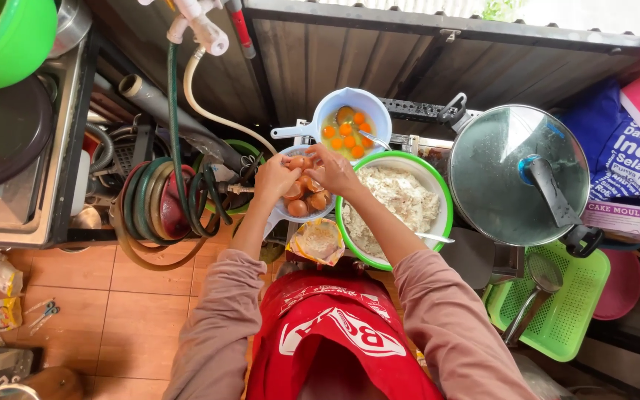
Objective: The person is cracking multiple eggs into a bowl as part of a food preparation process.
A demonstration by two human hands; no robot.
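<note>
My left hand (274, 180) and right hand (332, 170) grip a brown egg (298, 161) over the shell-filled white bowl (284, 215); thumbs should part it gently, beside the pale blue plastic jug of yolks (350, 118).

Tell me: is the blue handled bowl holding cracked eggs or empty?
Holding eggs: several orange yolks show inside the blue handled bowl, with a spoon resting in it.

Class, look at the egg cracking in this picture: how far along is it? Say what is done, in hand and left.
Done: several yolks sit in the pale blue jug. In hand: the left hand and right hand together hold a brown egg above the small bowl. Left: brown eggs or shells, I cannot tell which, lie in that bowl; the green bowl of white mix waits alongside.
</note>
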